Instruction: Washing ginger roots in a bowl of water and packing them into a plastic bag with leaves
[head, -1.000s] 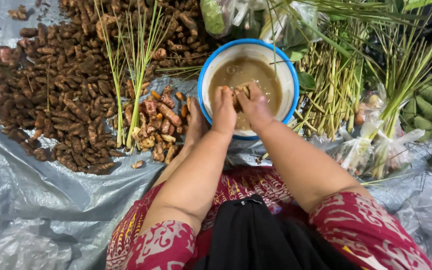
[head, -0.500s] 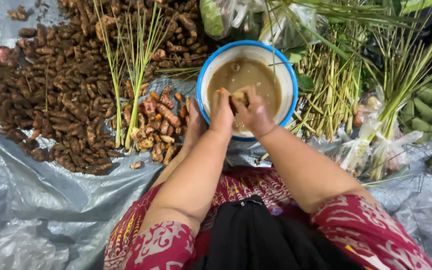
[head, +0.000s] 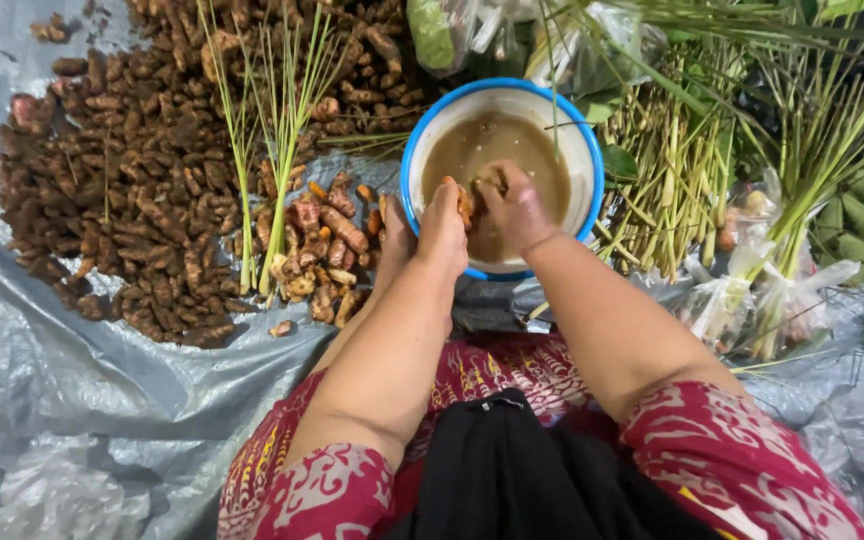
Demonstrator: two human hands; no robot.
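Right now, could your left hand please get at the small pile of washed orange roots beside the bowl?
Probably yes: the left hand is at the bowl rim, the roots lie uncovered just left of it.

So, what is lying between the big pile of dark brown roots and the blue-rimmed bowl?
In the head view, a small heap of cleaner orange roots and upright green stalks lie between the dark pile and the bowl.

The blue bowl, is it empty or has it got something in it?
Not empty. The blue bowl holds muddy brown water, reaching partway up its white inside.
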